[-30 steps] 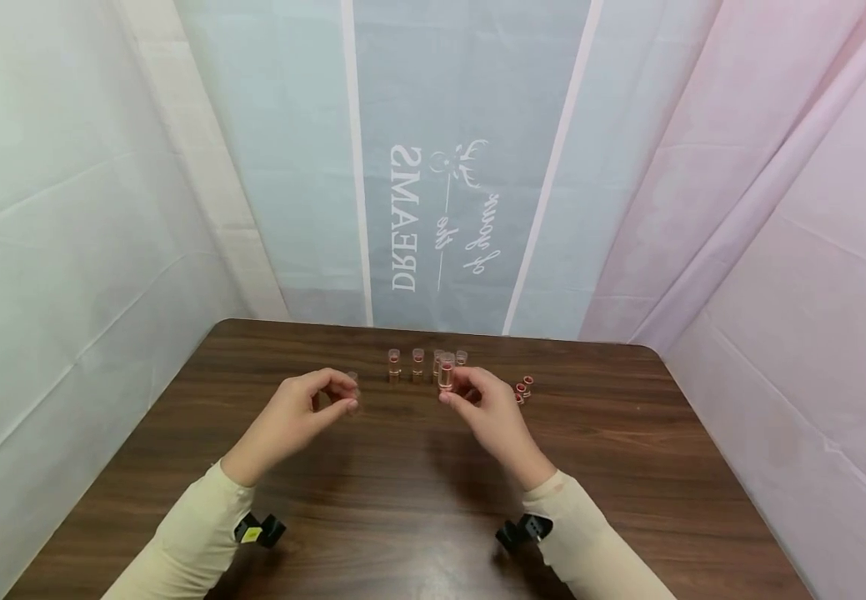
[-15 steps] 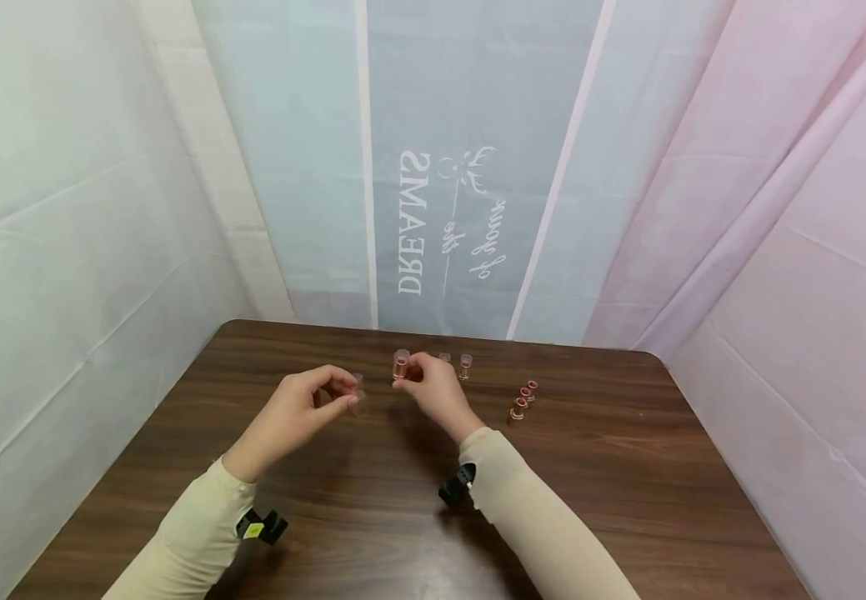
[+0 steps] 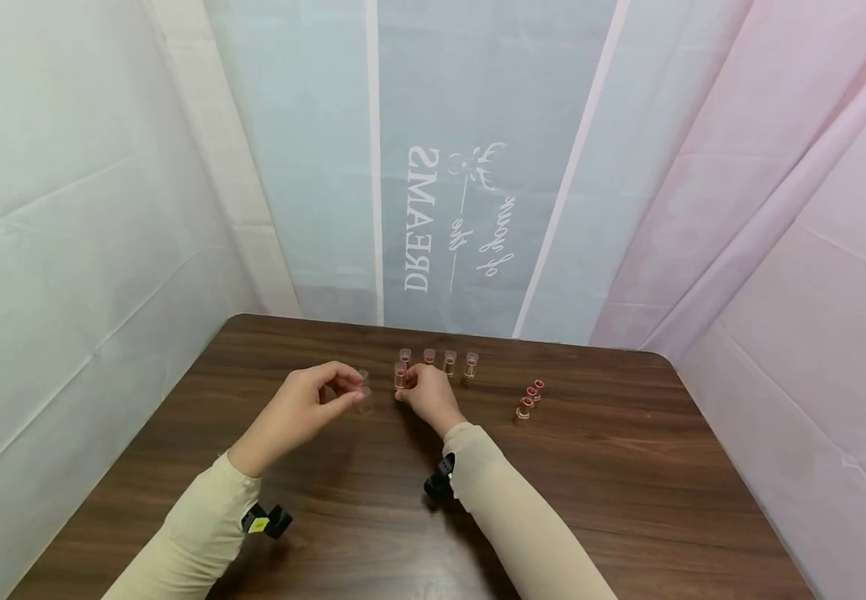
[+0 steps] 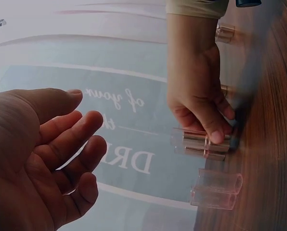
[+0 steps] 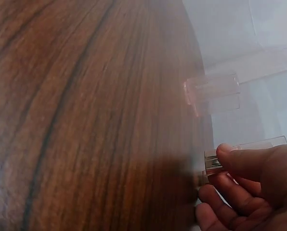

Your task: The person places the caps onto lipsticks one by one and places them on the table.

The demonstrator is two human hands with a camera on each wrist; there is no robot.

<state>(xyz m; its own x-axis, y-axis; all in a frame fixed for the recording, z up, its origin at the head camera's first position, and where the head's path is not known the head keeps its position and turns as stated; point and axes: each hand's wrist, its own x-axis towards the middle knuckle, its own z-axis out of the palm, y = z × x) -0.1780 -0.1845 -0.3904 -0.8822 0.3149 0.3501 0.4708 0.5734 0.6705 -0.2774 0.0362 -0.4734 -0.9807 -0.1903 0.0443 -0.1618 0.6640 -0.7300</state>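
Note:
In the head view my right hand (image 3: 433, 398) pinches a capped lipstick (image 3: 400, 377) with a rose-gold base and a clear cap. The lipstick is upright, close in front of the leftmost lipstick (image 3: 406, 356) of a back row. Thumb and fingers grip its base in the right wrist view. My left hand (image 3: 312, 402) hovers to the left with loosely bent fingers. Nothing is between those fingers in the left wrist view. Two clear pinkish caps (image 4: 216, 183) stand on the table beyond it, apart from the hand.
Other capped lipsticks (image 3: 471, 365) stand along the back of the brown wooden table (image 3: 628, 467). Several uncapped lipsticks (image 3: 525, 406) with red tips stand in a line at the right. A printed curtain (image 3: 493, 100) hangs behind the table.
My right hand has carried the capped lipstick leftward and set it lower, in front of the back row's left end. My left hand has stayed nearly still.

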